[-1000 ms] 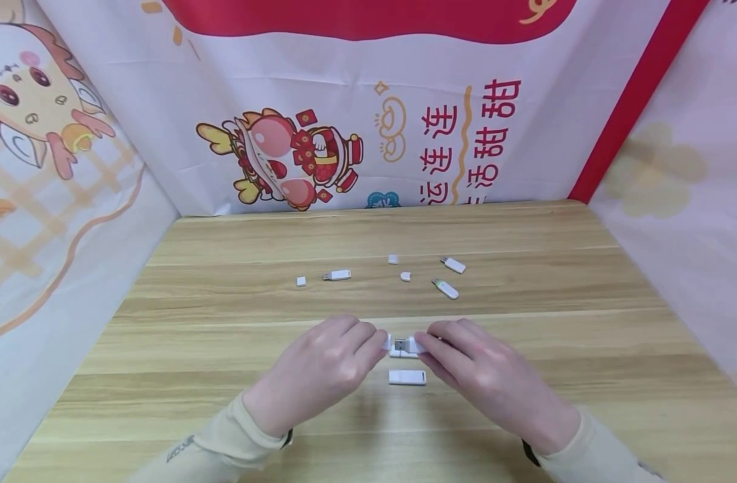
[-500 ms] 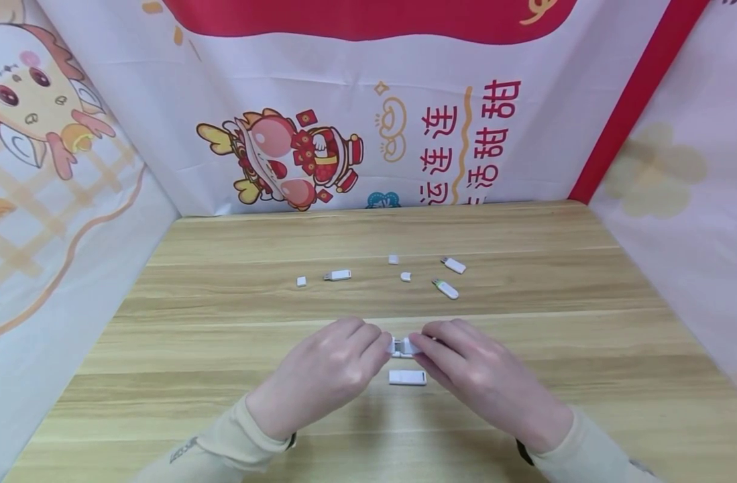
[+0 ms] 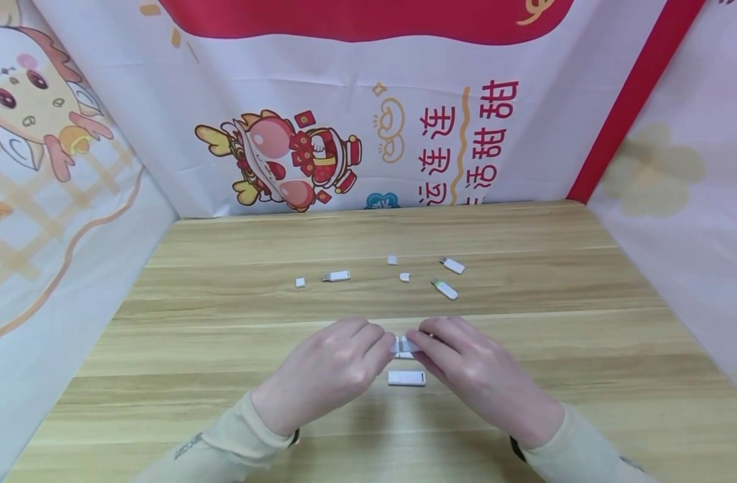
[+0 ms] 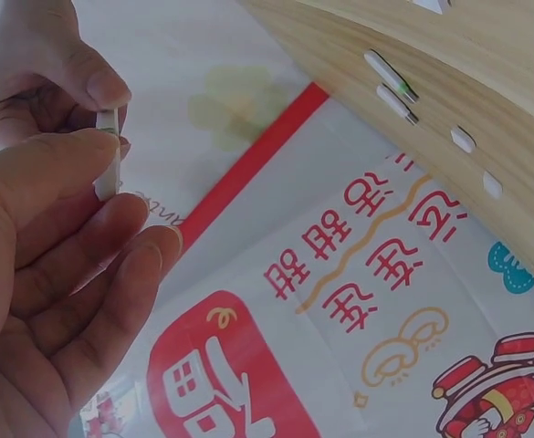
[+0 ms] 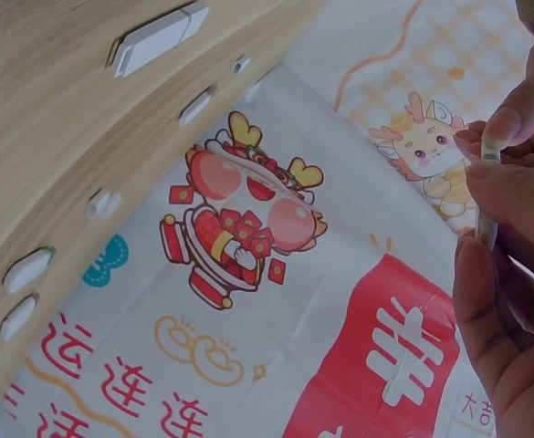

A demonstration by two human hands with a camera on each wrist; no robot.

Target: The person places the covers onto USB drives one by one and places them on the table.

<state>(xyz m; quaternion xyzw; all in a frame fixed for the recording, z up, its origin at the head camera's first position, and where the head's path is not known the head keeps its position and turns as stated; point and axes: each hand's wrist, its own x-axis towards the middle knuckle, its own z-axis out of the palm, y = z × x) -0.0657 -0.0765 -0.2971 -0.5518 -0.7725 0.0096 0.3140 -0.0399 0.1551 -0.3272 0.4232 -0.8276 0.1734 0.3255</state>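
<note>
In the head view my left hand [image 3: 334,359] pinches a small white cap [image 3: 395,345] between thumb and fingertips. Facing it, my right hand [image 3: 479,369] pinches a white USB stick [image 3: 410,345]. Cap and stick are in line, with only a narrow grey strip of the plug between them. Fingers hide most of both pieces; whether they touch, I cannot tell. The left wrist view shows the stick [image 4: 109,119] end-on between both thumbs. Just below the held pieces on the table lies a white USB stick [image 3: 406,355], partly covered. Nearer me is a capped one [image 3: 407,378].
Farther back on the wooden table [image 3: 223,362] lie three uncapped USB sticks: one at left [image 3: 336,276], one at right [image 3: 452,265], and a green-trimmed one [image 3: 445,289]. Loose caps sit at left [image 3: 300,283], centre back [image 3: 392,259] and centre [image 3: 405,277]. Printed cloth [image 3: 344,80] encloses the table.
My hands have drawn closer together. The cap has slid over most of the metal plug, which was plainly exposed a second ago. The things on the table have not moved.
</note>
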